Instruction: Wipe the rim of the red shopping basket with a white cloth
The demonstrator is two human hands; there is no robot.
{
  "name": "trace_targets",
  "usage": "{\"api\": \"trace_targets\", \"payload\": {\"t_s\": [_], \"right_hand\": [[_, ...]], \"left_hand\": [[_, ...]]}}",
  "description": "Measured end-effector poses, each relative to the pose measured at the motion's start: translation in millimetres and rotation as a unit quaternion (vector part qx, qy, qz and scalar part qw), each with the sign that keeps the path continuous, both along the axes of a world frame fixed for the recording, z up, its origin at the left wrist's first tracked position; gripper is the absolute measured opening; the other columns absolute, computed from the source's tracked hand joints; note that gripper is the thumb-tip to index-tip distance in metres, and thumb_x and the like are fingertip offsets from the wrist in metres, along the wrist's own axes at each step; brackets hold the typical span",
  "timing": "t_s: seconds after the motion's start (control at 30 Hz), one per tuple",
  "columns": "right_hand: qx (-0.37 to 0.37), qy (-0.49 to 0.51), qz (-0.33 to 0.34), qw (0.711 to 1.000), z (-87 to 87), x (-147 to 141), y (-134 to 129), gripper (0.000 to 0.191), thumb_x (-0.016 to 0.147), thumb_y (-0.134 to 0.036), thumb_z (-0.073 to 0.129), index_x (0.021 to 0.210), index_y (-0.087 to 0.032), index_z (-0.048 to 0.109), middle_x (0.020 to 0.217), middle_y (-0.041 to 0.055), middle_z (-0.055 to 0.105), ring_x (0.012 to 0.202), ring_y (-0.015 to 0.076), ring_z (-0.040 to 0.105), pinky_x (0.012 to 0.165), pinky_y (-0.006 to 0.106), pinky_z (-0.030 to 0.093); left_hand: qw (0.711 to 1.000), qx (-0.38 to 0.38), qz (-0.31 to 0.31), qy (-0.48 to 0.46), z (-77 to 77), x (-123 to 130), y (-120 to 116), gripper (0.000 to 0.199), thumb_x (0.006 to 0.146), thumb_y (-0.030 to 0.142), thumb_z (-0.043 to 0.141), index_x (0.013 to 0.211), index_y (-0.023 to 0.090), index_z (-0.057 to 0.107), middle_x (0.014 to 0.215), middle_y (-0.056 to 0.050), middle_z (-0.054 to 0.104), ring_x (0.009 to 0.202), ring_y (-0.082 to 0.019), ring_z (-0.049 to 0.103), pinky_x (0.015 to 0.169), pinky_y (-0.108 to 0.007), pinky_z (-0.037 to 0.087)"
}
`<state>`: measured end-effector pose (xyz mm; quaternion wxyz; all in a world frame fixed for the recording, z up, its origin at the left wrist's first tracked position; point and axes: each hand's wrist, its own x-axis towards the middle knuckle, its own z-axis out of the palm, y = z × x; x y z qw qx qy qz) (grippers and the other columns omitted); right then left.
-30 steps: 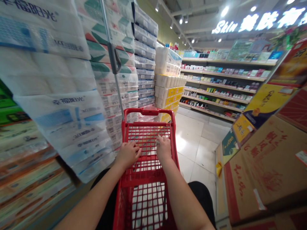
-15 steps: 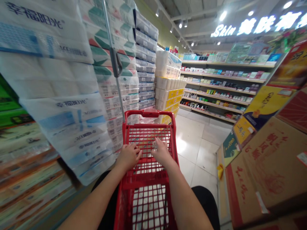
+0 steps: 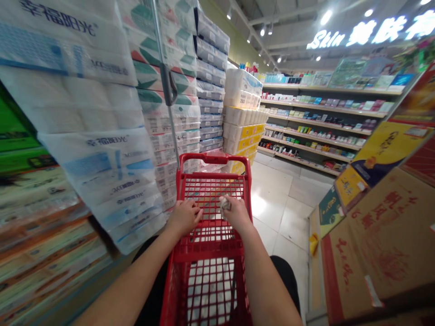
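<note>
A red shopping cart [image 3: 215, 251] with a mesh basket stands straight in front of me, its handle-like top bar at the far end. Over the left side of its upper rack is my left hand [image 3: 185, 217], fingers loosely bent and a little apart, with nothing visible in them. Whether it touches the red plastic I cannot tell. My right hand [image 3: 239, 213], over the right side of the rack, is closed around a small crumpled whitish wad [image 3: 224, 204], perhaps tissue. White floor shows through the lower mesh.
Tall stacks of wrapped toilet paper [image 3: 115, 158] rise close on the left. Cardboard boxes [image 3: 380, 235] are piled on the right. Beyond the tiled floor [image 3: 272, 185] stand shelves [image 3: 312, 111] of small packages. A thin metal pole [image 3: 175, 131] stands by the cart's left side.
My right hand has turned and closed, and the whitish wad in it now shows clearly. My left hand has barely moved. The view has shifted slightly to the left.
</note>
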<state>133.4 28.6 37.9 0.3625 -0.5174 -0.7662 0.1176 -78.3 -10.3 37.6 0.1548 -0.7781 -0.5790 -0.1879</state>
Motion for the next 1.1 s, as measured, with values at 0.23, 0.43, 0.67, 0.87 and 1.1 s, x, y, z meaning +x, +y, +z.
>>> {"api": "trace_targets", "payload": {"t_s": [0.23, 0.43, 0.67, 0.87, 1.1], "right_hand": [[0.044, -0.056, 0.041, 0.997, 3.6, -17.0, -14.3, 0.051, 0.077, -0.012, 0.056, 0.127, -0.022, 0.053, 0.115, 0.0086, 0.058, 0.106, 0.0231, 0.048, 0.092, 0.034, 0.039], [0.014, -0.021, -0.064, 0.998, 2.2, -20.4, -13.1, 0.046, 0.079, -0.014, 0.055, 0.125, -0.016, 0.053, 0.105, 0.0113, 0.06, 0.098, 0.0237, 0.051, 0.087, 0.035, 0.042], [0.041, -0.04, 0.02, 0.998, 1.8, -35.9, -20.9, 0.042, 0.075, -0.012, 0.057, 0.117, -0.02, 0.057, 0.104, 0.0075, 0.06, 0.101, 0.023, 0.049, 0.092, 0.036, 0.04], [0.036, 0.002, 0.1, 0.994, -7.7, -52.2, -32.2, 0.044, 0.069, 0.0, 0.049, 0.108, -0.019, 0.057, 0.106, 0.0068, 0.058, 0.099, 0.0199, 0.051, 0.089, 0.032, 0.043], [0.065, 0.018, 0.115, 0.991, -9.3, -67.8, -46.8, 0.059, 0.068, 0.003, 0.045, 0.121, -0.019, 0.058, 0.124, 0.0088, 0.053, 0.115, 0.0209, 0.046, 0.099, 0.037, 0.039]], "left_hand": [[1.0, 0.005, 0.0, 0.007, 1.8, -0.5, -3.0, 0.037, 0.091, 0.037, 0.04, 0.077, 0.022, 0.072, 0.086, -0.006, 0.063, 0.083, -0.021, 0.055, 0.077, -0.04, 0.034], [0.999, -0.002, 0.001, -0.04, 2.3, -2.2, -2.4, 0.036, 0.091, 0.038, 0.041, 0.077, 0.022, 0.069, 0.085, -0.005, 0.065, 0.083, -0.02, 0.056, 0.079, -0.038, 0.034], [0.995, -0.014, 0.007, -0.093, 1.6, -5.1, 4.6, 0.037, 0.095, 0.037, 0.033, 0.085, 0.022, 0.065, 0.084, -0.004, 0.069, 0.085, -0.019, 0.059, 0.08, -0.038, 0.031], [0.991, -0.035, 0.017, -0.125, 1.0, -8.2, 6.3, 0.033, 0.096, 0.033, 0.029, 0.09, 0.022, 0.06, 0.088, -0.003, 0.07, 0.086, -0.019, 0.061, 0.079, -0.036, 0.032], [0.984, -0.054, 0.01, -0.172, 3.8, -12.2, 5.8, 0.027, 0.094, 0.024, 0.029, 0.105, 0.022, 0.054, 0.09, -0.003, 0.07, 0.086, -0.019, 0.064, 0.081, -0.036, 0.033]]}}
